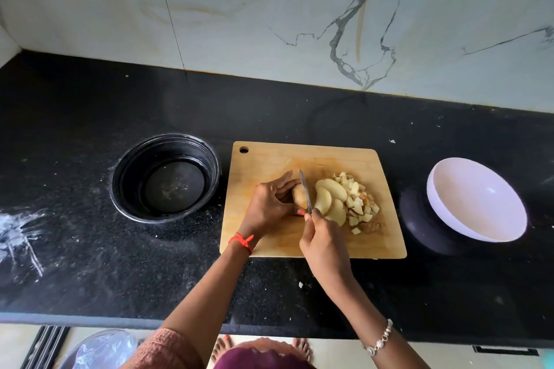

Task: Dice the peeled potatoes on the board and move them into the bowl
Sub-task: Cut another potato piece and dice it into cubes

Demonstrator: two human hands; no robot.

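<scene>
I have my left hand [271,204] curled over the potato [299,196] near the middle of the board [269,162], fingers bent and closed on its left end, thumb tip low at the front. My right hand [325,244] is wrapped shut round the handle of the knife [305,189], whose blade stands on edge against the potato's cut right face. Just right of the blade lie a few slices [331,199], overlapping and leaning on each other, and beyond them a heap of dice [359,204] toward the board's right side. The white bowl [476,201] sits well apart to the right, tilted on a dark ring, with nothing in it that I can see. A black pot [166,178] stands left of the board.

I judge the potato firm and dense but wet and slick on its peeled skin, so it may roll or skid under the blade; I would pin it from above with fingertips tucked back, cut face down if possible. The slices look stiff yet slippery and may slide apart when stacked. The dice are light and loose, best scooped in a cupped hand or swept along with the blade's flat.
</scene>
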